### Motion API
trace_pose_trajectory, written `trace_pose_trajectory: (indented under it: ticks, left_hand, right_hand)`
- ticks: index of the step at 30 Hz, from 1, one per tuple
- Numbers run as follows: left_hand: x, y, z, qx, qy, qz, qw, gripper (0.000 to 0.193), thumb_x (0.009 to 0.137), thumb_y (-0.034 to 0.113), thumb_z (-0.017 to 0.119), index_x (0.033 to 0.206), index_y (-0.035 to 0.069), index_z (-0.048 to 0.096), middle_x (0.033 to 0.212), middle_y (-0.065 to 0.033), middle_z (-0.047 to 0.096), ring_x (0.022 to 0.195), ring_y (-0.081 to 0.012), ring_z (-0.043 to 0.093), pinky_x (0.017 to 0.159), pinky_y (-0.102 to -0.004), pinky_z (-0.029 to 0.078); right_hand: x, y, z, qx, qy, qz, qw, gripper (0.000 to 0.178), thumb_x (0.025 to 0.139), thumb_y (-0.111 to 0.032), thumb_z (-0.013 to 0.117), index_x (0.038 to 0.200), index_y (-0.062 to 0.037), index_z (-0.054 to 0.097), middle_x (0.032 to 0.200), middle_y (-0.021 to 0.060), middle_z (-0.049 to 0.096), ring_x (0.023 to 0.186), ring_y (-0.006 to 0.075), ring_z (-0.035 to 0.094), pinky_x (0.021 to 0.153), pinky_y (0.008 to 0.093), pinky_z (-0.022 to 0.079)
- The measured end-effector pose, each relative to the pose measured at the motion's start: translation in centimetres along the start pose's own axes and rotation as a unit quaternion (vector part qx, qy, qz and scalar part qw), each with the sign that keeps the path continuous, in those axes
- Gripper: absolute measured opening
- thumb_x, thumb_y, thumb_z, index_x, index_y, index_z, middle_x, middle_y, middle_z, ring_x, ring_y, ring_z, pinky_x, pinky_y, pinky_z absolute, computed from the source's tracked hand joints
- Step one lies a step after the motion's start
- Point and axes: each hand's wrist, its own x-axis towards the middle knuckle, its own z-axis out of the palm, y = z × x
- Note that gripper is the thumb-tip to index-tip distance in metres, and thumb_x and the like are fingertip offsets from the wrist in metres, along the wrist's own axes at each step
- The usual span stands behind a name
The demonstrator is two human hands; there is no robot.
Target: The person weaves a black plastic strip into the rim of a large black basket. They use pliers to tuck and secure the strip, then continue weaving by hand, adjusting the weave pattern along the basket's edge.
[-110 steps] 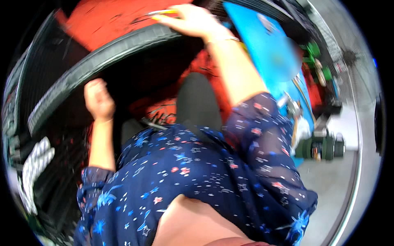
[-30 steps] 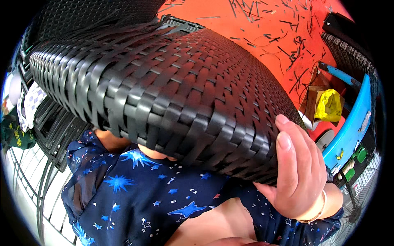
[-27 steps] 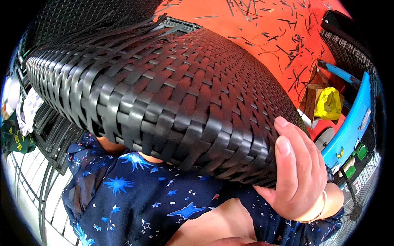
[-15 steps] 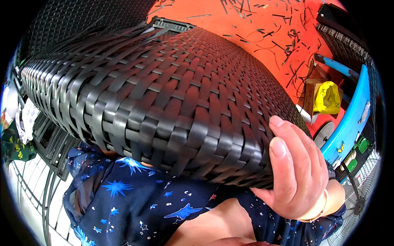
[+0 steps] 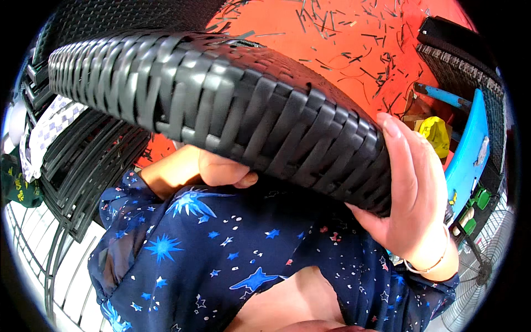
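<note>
A black woven wicker panel (image 5: 265,110) with a thick curved edge is tilted up in front of my chest, its banded rim facing me. Round the right end of this rim my right hand (image 5: 412,188) is closed, fingers along the outer side and thumb underneath. My left hand (image 5: 221,169) shows below the rim's lower edge, left of the middle, curled against the panel with one fingertip visible. Its other fingers are hidden behind the weave. Only a sliver of the panel's broad face shows beyond the rim.
Cut black strips lie scattered over the red floor (image 5: 310,50). At right stand a blue curved seat-like piece (image 5: 470,149), a yellow bag (image 5: 435,135) and a fan (image 5: 481,268). Black frames (image 5: 88,160) with a checked cloth (image 5: 50,135) are at left; more black weave (image 5: 127,19) stands behind.
The panel has tipped so its rim faces me and its broad face has turned away. My left hand has come into view below it. My right hand keeps its hold, slightly higher.
</note>
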Motion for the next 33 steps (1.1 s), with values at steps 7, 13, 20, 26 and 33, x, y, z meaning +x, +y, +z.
trace_pose_trajectory:
  ticks: [7, 13, 20, 26, 33]
  left_hand:
    - [1.7, -1.0, 0.4, 0.059, 0.105, 0.063, 0.991, 0.009, 0.083, 0.001, 0.066, 0.076, 0.002, 0.061, 0.095, -0.017, 0.069, 0.081, -0.0362, 0.07, 0.077, -0.0482, 0.057]
    - [3.3, -0.6, 1.1, 0.067, 0.145, -0.009, 0.987, 0.019, 0.084, 0.016, 0.079, 0.082, 0.007, 0.062, 0.105, -0.0099, 0.07, 0.066, -0.0232, 0.066, 0.058, -0.0329, 0.053]
    - [2.0, 0.5, 0.4, 0.03, 0.227, -0.066, 0.971, 0.013, 0.088, 0.009, 0.075, 0.095, 0.004, 0.066, 0.118, -0.0148, 0.067, 0.066, -0.0167, 0.063, 0.06, -0.0293, 0.053]
    - [3.3, -0.4, 1.9, -0.049, 0.291, -0.298, 0.908, 0.03, 0.095, 0.012, 0.072, 0.122, 0.001, 0.066, 0.106, -0.0087, 0.067, 0.064, -0.0057, 0.059, 0.054, -0.0206, 0.044]
    - [6.0, -4.0, 3.2, -0.153, 0.316, -0.305, 0.885, 0.015, 0.095, 0.005, 0.073, 0.109, 0.002, 0.07, 0.101, 0.0012, 0.062, 0.072, -0.0014, 0.052, 0.062, -0.0178, 0.04]
  right_hand:
    - [0.2, -2.3, 2.2, -0.115, 0.023, 0.096, 0.988, 0.094, 0.066, -0.022, 0.088, 0.148, -0.0006, 0.047, 0.14, 0.0194, 0.058, 0.126, 0.0361, 0.058, 0.111, 0.0539, 0.04]
    - [0.5, -0.7, 3.1, -0.14, 0.073, 0.083, 0.984, 0.089, 0.075, -0.032, 0.084, 0.149, -0.0008, 0.046, 0.137, 0.0201, 0.059, 0.123, 0.0392, 0.059, 0.111, 0.0515, 0.041]
    - [0.3, 1.6, 3.6, -0.146, 0.105, 0.066, 0.981, 0.093, 0.072, -0.029, 0.087, 0.15, -0.0016, 0.046, 0.137, 0.0198, 0.06, 0.124, 0.0375, 0.059, 0.109, 0.0464, 0.044]
    - [0.9, 3.7, 3.4, -0.136, 0.132, 0.046, 0.981, 0.091, 0.072, -0.027, 0.088, 0.149, -0.0024, 0.047, 0.133, 0.0199, 0.062, 0.121, 0.0374, 0.061, 0.106, 0.045, 0.047]
    - [1.9, 6.3, 2.5, -0.137, 0.145, 0.04, 0.979, 0.089, 0.072, -0.028, 0.089, 0.147, -0.0025, 0.048, 0.132, 0.0207, 0.062, 0.119, 0.0381, 0.063, 0.103, 0.0443, 0.05]
